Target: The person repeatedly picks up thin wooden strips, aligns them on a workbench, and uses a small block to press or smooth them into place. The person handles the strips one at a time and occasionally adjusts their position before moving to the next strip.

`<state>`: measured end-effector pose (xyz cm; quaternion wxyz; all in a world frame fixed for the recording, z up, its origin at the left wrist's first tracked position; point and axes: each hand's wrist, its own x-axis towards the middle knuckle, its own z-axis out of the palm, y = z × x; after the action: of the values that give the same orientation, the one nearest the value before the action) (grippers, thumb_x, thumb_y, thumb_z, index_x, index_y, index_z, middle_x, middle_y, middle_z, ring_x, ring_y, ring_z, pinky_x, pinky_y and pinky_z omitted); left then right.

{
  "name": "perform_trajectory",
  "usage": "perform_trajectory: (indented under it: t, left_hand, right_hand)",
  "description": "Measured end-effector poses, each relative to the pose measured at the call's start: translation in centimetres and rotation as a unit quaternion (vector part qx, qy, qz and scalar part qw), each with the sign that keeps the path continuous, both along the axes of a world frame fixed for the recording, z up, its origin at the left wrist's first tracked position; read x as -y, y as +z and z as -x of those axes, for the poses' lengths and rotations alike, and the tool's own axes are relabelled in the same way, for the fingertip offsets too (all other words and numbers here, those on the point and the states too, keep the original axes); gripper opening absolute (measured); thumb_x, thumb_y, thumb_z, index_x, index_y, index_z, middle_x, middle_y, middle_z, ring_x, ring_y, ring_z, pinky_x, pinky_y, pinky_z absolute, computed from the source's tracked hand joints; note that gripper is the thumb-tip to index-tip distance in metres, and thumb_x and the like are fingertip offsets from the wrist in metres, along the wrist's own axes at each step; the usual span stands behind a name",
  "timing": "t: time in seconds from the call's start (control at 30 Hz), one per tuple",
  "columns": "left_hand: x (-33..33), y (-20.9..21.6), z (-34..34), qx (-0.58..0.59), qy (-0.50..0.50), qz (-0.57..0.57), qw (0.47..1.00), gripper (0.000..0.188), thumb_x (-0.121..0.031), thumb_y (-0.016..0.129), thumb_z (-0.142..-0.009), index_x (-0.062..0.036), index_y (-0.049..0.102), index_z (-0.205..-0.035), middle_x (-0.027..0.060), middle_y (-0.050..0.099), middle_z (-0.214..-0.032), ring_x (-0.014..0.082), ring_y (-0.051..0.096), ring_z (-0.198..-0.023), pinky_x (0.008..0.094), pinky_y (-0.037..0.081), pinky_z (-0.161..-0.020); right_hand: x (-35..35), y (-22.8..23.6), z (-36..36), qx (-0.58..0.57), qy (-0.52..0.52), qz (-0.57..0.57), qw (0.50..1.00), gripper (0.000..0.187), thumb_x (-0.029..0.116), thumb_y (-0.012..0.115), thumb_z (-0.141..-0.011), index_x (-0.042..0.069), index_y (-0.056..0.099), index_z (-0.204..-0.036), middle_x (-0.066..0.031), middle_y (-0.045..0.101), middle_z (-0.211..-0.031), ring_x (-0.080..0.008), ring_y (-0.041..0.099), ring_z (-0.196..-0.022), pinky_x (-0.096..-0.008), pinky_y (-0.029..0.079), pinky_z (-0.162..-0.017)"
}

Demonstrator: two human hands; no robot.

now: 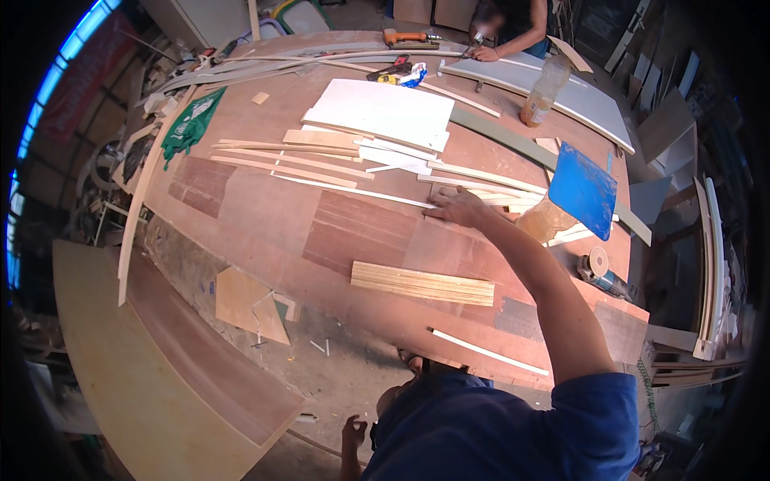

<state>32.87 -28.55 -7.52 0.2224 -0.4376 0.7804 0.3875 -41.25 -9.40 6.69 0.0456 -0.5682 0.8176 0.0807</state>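
My right hand (457, 207) reaches across the brown plywood table with its fingers at the right end of a thin pale wooden strip (353, 191). Thumb and fingers seem closed on that end, though their tips are partly hidden. Just right of the hand, pale strips (489, 193) lie in a loose heap. Between my body and the hand sits a neat stack of cut wooden strips (423, 284). My left hand (354, 431) hangs low beside my body, away from the table, its fingers loosely curled and apart with nothing visible in them.
White panels (381, 112) lie mid-table. A blue sheet (583, 190), an angle grinder (603, 271) and a plastic bottle (545, 92) stand on the right. An orange drill (409, 37) lies at the far edge, near another person's hand (484, 53). A large board (152, 361) leans lower left.
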Motion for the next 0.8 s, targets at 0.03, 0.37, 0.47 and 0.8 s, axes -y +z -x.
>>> perform_trajectory:
  t: [0.03,0.37,0.47,0.8]
  left_hand:
    - [-0.3,-0.4,-1.5,0.005,0.054,-0.027,0.998,0.05,-0.03,0.079,-0.096,-0.0058,0.065,-0.137,0.0174,0.079,-0.114,0.0312,0.078,-0.101,0.0437,0.062,-0.089]
    - [-0.2,-0.4,1.5,-0.009,0.174,-0.114,0.978,0.051,-0.024,0.076,-0.098,-0.0006,0.061,-0.142,0.0158,0.077,-0.113,0.0252,0.076,-0.089,0.0358,0.061,-0.08]
    - [0.0,0.1,5.2,-0.043,0.161,-0.121,0.979,0.048,-0.02,0.072,-0.101,0.0,0.06,-0.143,0.0144,0.076,-0.11,0.0236,0.075,-0.086,0.0346,0.06,-0.077]
    - [1.4,1.0,6.6,-0.06,0.09,-0.129,0.986,0.041,-0.018,0.071,-0.103,0.0023,0.064,-0.137,0.0114,0.076,-0.111,0.0198,0.073,-0.077,0.0327,0.059,-0.072]
  right_hand:
    - [0.5,0.1,0.4,0.008,0.002,-0.023,1.0,0.044,0.021,0.055,-0.106,0.032,0.059,-0.149,0.002,0.05,-0.158,-0.023,0.045,-0.15,-0.0491,0.048,-0.115]
    - [1.3,0.7,3.5,-0.056,-0.107,0.017,0.993,0.024,0.027,0.054,-0.108,0.023,0.068,-0.126,-0.0045,0.063,-0.129,-0.0239,0.066,-0.129,-0.0437,0.063,-0.081]
    - [1.4,1.2,3.4,0.125,-0.18,0.023,0.976,0.062,0.017,0.076,-0.09,0.035,0.056,-0.145,-0.008,0.051,-0.152,-0.0322,0.058,-0.139,-0.051,0.06,-0.093]
    - [4.1,7.7,-1.4,0.475,-0.172,0.442,0.741,0.111,0.037,0.093,-0.076,0.0,0.034,-0.162,-0.0213,0.032,-0.171,-0.0351,0.034,-0.159,-0.0446,0.031,-0.13]
